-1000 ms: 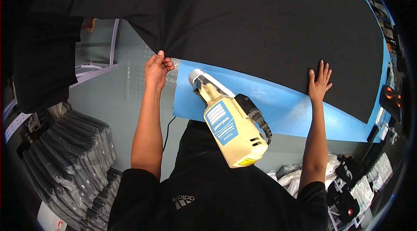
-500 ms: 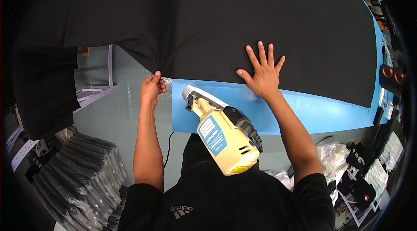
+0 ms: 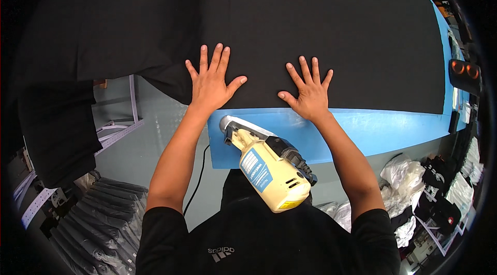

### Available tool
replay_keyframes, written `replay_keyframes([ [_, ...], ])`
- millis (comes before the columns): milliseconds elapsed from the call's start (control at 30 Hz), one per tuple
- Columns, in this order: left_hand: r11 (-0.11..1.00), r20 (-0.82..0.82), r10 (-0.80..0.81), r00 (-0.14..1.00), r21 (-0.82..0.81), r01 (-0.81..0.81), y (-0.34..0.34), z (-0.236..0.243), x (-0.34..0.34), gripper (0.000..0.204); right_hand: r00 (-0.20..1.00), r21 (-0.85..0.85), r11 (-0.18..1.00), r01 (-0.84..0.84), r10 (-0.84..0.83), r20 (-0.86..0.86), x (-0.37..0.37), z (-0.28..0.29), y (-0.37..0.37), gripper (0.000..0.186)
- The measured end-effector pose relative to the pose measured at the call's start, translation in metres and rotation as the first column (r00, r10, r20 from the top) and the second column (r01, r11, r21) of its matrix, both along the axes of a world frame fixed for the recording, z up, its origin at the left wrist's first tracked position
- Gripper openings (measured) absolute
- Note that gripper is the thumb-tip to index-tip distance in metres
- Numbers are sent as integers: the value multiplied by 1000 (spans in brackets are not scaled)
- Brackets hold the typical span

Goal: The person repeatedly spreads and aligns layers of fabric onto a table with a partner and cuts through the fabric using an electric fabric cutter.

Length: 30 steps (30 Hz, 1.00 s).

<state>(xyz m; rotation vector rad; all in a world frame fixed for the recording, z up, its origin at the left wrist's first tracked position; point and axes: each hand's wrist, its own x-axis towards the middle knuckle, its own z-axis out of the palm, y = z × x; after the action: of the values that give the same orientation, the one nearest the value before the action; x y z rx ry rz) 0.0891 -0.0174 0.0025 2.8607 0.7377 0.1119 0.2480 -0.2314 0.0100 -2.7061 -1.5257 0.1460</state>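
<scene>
A wide black cloth (image 3: 321, 21) covers most of the blue table (image 3: 383, 130), its near edge lying a little in from the table's front edge. My left hand (image 3: 211, 81) rests flat on the cloth near the table's left corner, fingers spread. Farther right, my right hand (image 3: 310, 91) also lies palm down on the cloth with its fingers apart. Neither hand holds anything. Below and between my hands, a cream-coloured electric cloth cutter (image 3: 272, 174) with a grey metal base sits at the table's front edge, its handle end toward my body.
Cloth hangs over the left side beside a pale metal rack (image 3: 121, 135). A row of dark garments in clear covers (image 3: 101, 218) stands at lower left. Plastic-wrapped bundles (image 3: 404, 179) lie at right. A black cord (image 3: 196, 187) runs down near my left forearm.
My left hand has let go of the cloth's edge at the corner and moved up and right to lie flat on it. The cloth's near edge now lies straighter. My right hand stays spread.
</scene>
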Motion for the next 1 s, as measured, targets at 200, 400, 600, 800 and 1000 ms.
replay_keyframes([
  [200,989,48,44,998,-144,-37,-4,-6,-18,81,1000,19,1000,7,-7,-13,-1,1,-1,74],
  [400,959,140,82,987,-280,-40,-1,-2,-22,79,999,40,999,2,-1,-38,0,17,-2,69],
  [600,942,281,205,938,-318,-110,-12,29,-90,65,941,217,975,44,32,-337,-24,62,-68,58],
  [800,995,228,-86,970,-36,97,0,43,-38,53,965,267,937,227,-252,66,26,37,-46,62],
  [1000,986,41,-112,993,-122,117,8,-2,-34,63,952,137,942,306,-299,-69,30,6,-55,71],
])
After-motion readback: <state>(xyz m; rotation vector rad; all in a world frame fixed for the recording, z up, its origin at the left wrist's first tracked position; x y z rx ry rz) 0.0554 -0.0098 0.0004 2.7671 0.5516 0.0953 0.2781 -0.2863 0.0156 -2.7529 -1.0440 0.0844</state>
